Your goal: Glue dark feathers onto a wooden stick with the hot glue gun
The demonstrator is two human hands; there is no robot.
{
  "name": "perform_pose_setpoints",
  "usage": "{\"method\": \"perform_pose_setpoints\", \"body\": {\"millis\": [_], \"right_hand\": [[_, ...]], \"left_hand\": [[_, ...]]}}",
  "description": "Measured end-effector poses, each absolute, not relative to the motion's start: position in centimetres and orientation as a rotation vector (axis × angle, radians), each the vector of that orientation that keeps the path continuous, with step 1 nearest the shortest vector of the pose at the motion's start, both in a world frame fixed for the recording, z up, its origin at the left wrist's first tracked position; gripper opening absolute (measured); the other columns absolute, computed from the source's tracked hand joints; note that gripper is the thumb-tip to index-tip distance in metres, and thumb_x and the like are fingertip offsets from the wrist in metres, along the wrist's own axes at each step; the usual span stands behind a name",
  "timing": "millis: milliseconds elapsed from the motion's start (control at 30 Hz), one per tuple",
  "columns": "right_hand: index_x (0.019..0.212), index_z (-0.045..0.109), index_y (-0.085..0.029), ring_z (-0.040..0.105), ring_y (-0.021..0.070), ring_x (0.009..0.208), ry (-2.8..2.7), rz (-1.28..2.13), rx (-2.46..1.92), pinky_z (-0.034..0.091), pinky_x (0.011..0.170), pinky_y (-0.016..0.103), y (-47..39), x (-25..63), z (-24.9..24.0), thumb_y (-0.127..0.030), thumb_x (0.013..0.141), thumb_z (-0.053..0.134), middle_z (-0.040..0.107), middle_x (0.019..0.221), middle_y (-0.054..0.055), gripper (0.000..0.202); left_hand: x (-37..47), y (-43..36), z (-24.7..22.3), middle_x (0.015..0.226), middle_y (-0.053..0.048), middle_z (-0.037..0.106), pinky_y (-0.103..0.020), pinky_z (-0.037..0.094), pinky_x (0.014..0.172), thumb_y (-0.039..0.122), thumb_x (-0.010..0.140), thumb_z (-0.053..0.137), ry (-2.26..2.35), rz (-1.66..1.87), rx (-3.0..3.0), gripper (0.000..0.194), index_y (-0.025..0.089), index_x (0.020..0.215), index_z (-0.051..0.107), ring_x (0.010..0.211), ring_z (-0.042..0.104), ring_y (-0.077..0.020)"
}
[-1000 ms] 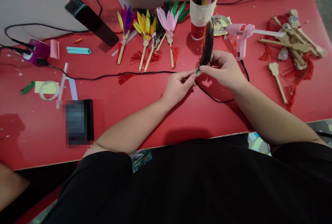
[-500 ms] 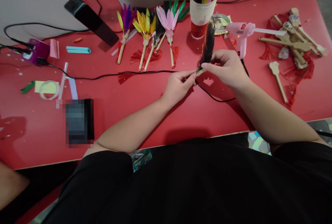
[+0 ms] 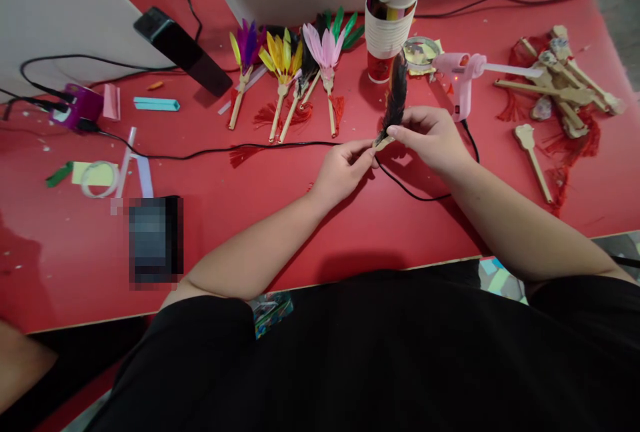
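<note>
A dark feather (image 3: 397, 95) stands upright between my hands above the red table. Its lower end rests against a small pale wooden handle (image 3: 384, 144), of which only a bit shows. My left hand (image 3: 341, 171) is closed, pinching the wooden handle from the left; the rest of it is hidden by the fingers. With thumb and bent fingers, my right hand (image 3: 434, 142) grips the feather near its base, touching the wood too. Just beyond my right hand stands a pink glue gun (image 3: 463, 82) with a small orange light and a glue stick in its back.
Feathered wooden sticks with red tassels, such as the pink one (image 3: 325, 52), lie at the back. Stacked paper cups (image 3: 386, 35) stand behind my hands. Bare wooden handles (image 3: 565, 82) are piled right. A black cable (image 3: 200, 154) crosses the table. A person's arm (image 3: 23, 365) shows lower left.
The view has tilted slightly, so the table things sit a little lower in the picture. Both hands keep the same hold on the feather and the wooden handle.
</note>
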State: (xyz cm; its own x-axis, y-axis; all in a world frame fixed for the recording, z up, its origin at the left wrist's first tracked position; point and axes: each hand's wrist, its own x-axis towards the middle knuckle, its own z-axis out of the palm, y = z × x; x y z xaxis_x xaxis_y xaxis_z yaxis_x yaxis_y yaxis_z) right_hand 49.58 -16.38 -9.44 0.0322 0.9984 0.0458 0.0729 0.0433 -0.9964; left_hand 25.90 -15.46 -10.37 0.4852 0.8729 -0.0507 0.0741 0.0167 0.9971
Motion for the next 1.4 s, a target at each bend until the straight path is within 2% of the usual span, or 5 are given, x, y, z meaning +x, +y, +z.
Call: {"method": "perform_pose_setpoints", "body": {"millis": [300,467,700,1033,1400], "right_hand": [[0.083,0.07,-0.027,0.054,0.0155,0.066,-1.131,1.213,-1.118,0.055,0.062,0.031,-16.1,49.8,-10.5,-0.1,0.082,0.098,0.063,0.075,-0.001,0.078],[0.091,0.077,-0.027,0.06,0.0151,0.068,-1.164,1.161,-1.107,0.058,0.066,0.032,-16.2,49.8,-10.4,-0.091,0.083,0.105,0.067,0.077,-0.001,0.07],[0.081,0.069,-0.026,0.064,0.0166,0.072,-1.196,1.019,-1.114,0.063,0.075,0.037,-16.6,49.8,-10.0,-0.076,0.088,0.109,0.067,0.077,-0.001,0.064],[0.087,0.071,-0.027,0.07,0.021,0.08,-1.214,1.028,-1.068,0.071,0.082,0.043,-16.3,49.6,-10.2,-0.088,0.084,0.106,0.067,0.081,0.0,0.07],[0.094,0.07,-0.027,0.075,0.0266,0.094,-1.097,1.108,-1.16,0.07,0.084,0.044,-16.8,49.6,-9.4,-0.053,0.085,0.114,0.064,0.088,0.003,0.052]], "left_hand": [[25.7,-15.6,-9.6,0.093,-0.004,0.084,-0.02,0.053,0.051,0.044,0.117,0.081,0.844,0.663,1.248,0.029,0.016,0.112,0.086,0.059,0.065,-0.0081],[25.7,-15.8,-9.9,0.092,-0.004,0.085,-0.02,0.058,0.058,0.04,0.116,0.083,0.849,0.646,1.29,0.025,0.015,0.119,0.088,0.063,0.071,-0.0094],[25.7,-16.0,-10.1,0.09,-0.005,0.086,-0.022,0.057,0.062,0.041,0.115,0.081,0.893,0.687,1.381,0.028,0.016,0.12,0.092,0.066,0.073,-0.0108],[25.7,-16.1,-10.3,0.087,-0.005,0.085,-0.026,0.06,0.067,0.056,0.112,0.087,0.872,0.737,1.388,0.039,0.017,0.113,0.09,0.067,0.074,-0.0124],[26.2,-16.0,-9.6,0.08,-0.003,0.082,-0.024,0.055,0.062,0.053,0.11,0.088,0.977,0.746,1.392,0.035,0.019,0.11,0.094,0.066,0.07,-0.0126]]}}
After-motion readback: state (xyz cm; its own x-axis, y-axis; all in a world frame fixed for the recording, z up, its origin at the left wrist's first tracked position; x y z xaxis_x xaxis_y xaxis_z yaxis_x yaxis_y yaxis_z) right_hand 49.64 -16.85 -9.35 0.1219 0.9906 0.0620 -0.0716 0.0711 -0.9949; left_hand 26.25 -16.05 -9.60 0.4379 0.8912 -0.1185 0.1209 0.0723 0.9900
